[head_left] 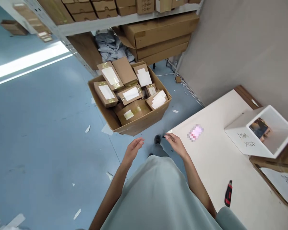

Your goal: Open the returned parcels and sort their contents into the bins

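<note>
Here, the parcel-filled cardboard carton (146, 123) lies at about twelve o'clock from our left grip (132, 150), which is nearer than our right grip (177, 145), its long side running roughly eight-to-two, both grips slack, half-unfolded, visibly holding nothing.

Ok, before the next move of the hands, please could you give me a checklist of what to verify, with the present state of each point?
1. Left hand free: ok, nothing is seen in it.
2. Right hand free: cannot tell, a small dark thing shows at its fingers.
3. Large carton open at the top: ok, its contents show.
4. Parcels all below the carton's rim: not ok, some at the back rise above it.
5. Floor free of litter: not ok, white scraps lie there.
6. Red-and-black cutter blade retracted: cannot tell, too small to see.
</note>
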Demonstrator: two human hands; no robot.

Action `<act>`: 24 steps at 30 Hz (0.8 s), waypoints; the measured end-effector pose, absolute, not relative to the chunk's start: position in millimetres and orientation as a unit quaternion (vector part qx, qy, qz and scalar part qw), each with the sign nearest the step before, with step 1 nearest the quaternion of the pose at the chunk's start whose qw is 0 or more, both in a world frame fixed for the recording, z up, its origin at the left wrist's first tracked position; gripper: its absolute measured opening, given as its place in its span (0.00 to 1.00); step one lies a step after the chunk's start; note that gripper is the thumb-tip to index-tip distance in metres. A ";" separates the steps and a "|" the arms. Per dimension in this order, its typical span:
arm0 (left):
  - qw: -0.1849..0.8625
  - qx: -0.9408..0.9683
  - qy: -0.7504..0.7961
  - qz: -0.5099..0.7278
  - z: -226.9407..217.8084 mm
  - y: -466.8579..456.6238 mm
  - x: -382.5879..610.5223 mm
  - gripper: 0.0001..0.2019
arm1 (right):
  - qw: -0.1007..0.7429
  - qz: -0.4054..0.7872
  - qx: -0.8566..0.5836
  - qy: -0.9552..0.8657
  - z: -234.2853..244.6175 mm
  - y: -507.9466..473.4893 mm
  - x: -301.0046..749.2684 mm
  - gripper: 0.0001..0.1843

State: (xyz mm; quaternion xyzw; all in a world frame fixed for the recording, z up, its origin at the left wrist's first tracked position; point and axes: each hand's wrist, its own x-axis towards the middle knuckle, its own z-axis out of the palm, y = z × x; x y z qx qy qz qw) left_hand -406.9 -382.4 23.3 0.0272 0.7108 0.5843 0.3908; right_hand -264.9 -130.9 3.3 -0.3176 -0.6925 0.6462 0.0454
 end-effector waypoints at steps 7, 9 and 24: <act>0.345 -0.057 0.717 0.603 20.1 -378.4 -475.6 0.43 | -0.007 0.677 -0.269 -0.686 -20.6 -99.4 -381.6 0.28; 0.329 -0.075 0.723 0.603 18.0 -369.6 -500.2 0.43 | -0.020 0.683 -0.254 -0.685 -28.5 -90.6 -414.0 0.27; 0.225 -0.177 0.751 0.595 -35.9 -330.3 -634.6 0.32 | -0.090 0.617 -0.200 -0.756 -73.4 -27.1 -624.9 0.21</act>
